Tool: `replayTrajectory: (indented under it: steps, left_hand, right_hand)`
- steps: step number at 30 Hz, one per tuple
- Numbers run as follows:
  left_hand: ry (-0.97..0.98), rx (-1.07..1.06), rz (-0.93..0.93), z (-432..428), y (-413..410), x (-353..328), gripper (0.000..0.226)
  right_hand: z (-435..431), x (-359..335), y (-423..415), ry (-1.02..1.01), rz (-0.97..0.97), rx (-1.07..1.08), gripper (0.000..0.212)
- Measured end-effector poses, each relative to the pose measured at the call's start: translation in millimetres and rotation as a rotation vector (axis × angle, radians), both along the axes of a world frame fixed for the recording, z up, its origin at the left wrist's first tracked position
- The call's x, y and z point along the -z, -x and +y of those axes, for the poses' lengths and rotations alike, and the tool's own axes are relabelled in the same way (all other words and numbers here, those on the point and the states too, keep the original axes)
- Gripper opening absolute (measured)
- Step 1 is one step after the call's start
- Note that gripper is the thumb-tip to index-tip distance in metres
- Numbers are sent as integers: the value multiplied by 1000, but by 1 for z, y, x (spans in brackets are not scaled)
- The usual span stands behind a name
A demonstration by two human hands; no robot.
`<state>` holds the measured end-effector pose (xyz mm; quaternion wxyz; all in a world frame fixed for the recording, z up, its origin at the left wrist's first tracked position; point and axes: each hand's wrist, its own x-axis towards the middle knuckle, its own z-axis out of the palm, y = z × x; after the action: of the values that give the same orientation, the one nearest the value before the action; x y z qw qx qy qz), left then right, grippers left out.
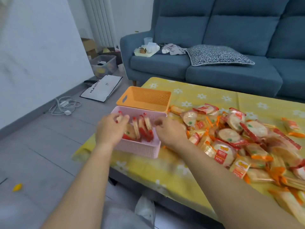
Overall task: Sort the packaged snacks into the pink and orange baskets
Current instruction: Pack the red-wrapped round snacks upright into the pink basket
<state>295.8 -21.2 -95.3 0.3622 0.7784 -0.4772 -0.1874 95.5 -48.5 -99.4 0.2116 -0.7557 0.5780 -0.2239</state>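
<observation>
A pink basket (140,148) stands at the table's left end, with several red-edged snack packs (142,129) upright in a row inside. Behind it stands an orange basket (145,98) with nothing visible in it. My left hand (110,128) hovers over the pink basket's left side and pinches a red-edged pack (119,118) between thumb and fingers. Over the basket's right rim, my right hand (170,131) is blurred, its fingers curled, with a small dark thing at the fingertips that I cannot identify. A large heap of red and orange packaged snacks (239,138) covers the table to the right.
The low table carries a yellow flowered cloth (206,95). A blue sofa (231,47) stands behind it with a patterned cushion (217,55) and a tray of cups (146,50). On the floor at left lie a white bag (102,88), a cable (65,105) and storage boxes (104,65).
</observation>
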Motion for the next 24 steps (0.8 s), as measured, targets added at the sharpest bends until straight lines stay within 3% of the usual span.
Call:
replayTrajectory:
  steps: [2, 3, 8, 11, 13, 16, 17, 18, 21, 24]
  left_hand:
    - [-107, -69, -149, -8, -17, 11, 54]
    - [-181, -80, -192, -12, -23, 18, 57]
    - [-315, -36, -75, -13, -31, 18, 34]
    - [-384, -28, -99, -13, -31, 10, 46]
    - [-364, -26, -144, -12, -31, 8, 39]
    - [-268, 40, -169, -9, -26, 12, 20]
    - [-261, 76, -161, -8, -26, 14, 8]
    - [-257, 115, -163, -9, -26, 19, 12]
    - [-255, 182, -218, -12, -28, 26, 26]
    - [-236, 228, -284, -16, -27, 31, 19]
  right_hand:
    - [3, 5, 0, 72, 329, -82, 30]
    - [4, 6, 2, 100, 401, -116, 29]
    - [9, 0, 20, 162, 517, -167, 34]
    - [15, -9, 26, 168, 687, -146, 33]
    - [16, -12, 22, 127, 663, -127, 28]
    - [4, -1, 3, 4, 373, -162, 20]
    - [-1, 4, -6, -30, 297, -212, 28]
    - [-6, 8, -16, -64, 261, -271, 38]
    - [-16, 19, -49, -128, 280, -390, 50]
    - [-23, 27, -78, -139, 365, -403, 46]
